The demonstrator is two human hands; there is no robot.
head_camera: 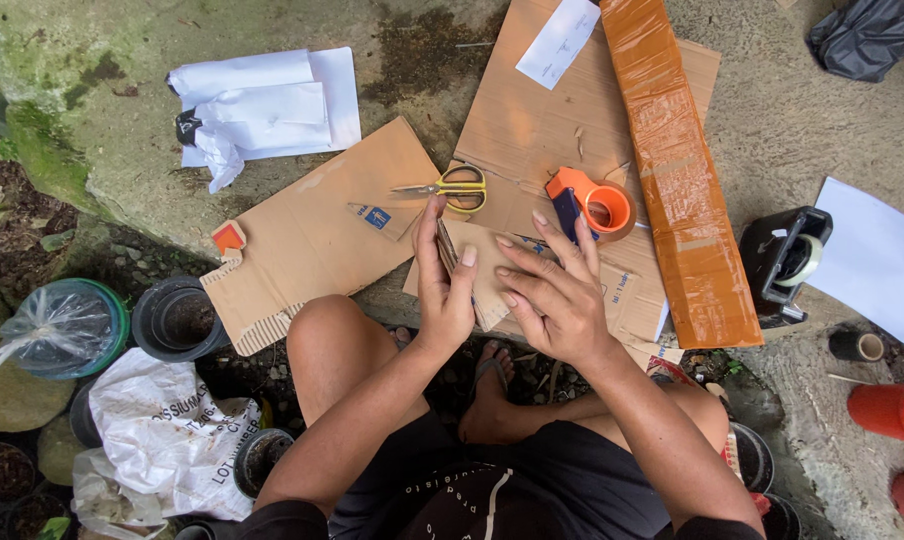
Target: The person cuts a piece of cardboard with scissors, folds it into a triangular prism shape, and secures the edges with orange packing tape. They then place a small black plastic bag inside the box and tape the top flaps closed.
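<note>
The left hand [445,290] pinched a small cardboard piece [446,246] upright on edge, thumb against fingers. The right hand [557,295] lay spread flat just beside it, pressing a cardboard sheet [492,290] to the concrete slab [792,120]. Scissors [456,188] and an orange tape dispenser [594,203] lay near. The step looked like fitting the cut piece; next called for steady alignment.

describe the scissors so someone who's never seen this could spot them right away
Find the flat brown cardboard sheets spread on the concrete. The scissors lie on them just beyond the left hand, left of the orange tape dispenser. Their yellow handles and thin metal blades set them apart.
</note>
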